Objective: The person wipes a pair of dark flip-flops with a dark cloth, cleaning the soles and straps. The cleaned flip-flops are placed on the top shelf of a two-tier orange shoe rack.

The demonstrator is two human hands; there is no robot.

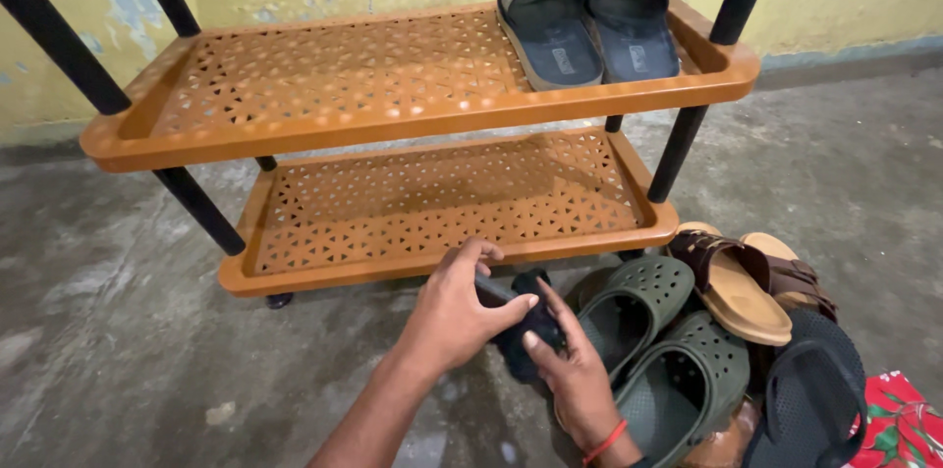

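Holding a dark sandal with both hands, left hand closed over its top, right hand supporting underneath, just before the lower shelf, beside green clogs.

Small black rubber slipper, mostly hidden, tilted on edge, clasped between both hands: left hand grips its upper end, right hand fingers press its lower side.

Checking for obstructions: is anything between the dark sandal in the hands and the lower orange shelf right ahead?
Nothing visible: both hands, left and right, hold the dark sandal just before the lower shelf, whose near edge shows unobstructed.
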